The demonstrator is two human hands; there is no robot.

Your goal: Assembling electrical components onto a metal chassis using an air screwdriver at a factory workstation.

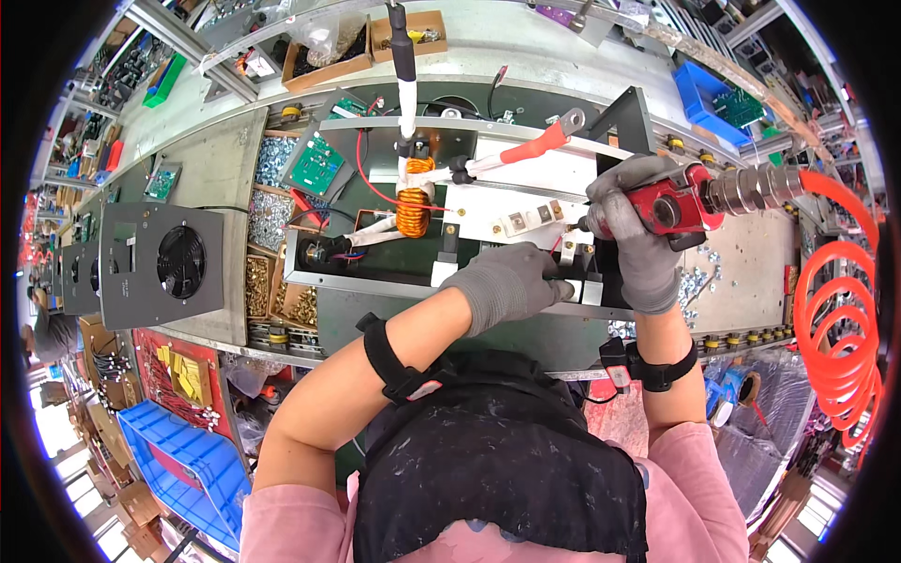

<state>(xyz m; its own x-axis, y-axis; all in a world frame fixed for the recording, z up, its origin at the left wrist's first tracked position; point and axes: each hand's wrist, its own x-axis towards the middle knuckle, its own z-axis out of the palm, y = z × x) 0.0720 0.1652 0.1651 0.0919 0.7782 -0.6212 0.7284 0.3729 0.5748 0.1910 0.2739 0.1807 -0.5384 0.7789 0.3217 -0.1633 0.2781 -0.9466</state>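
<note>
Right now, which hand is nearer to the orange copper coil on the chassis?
The left hand. It rests on the chassis front edge, just right of and below the orange coil. The right hand is farther right, gripping the red pneumatic screwdriver.

Single head-worn fisheye view looks steeply down, close above the workbench (225,159); straight edges bend toward the rim.

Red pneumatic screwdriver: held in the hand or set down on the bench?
Held. The gloved right hand wraps the red pneumatic screwdriver above the open chassis; the coiled orange air hose stays attached.
</note>
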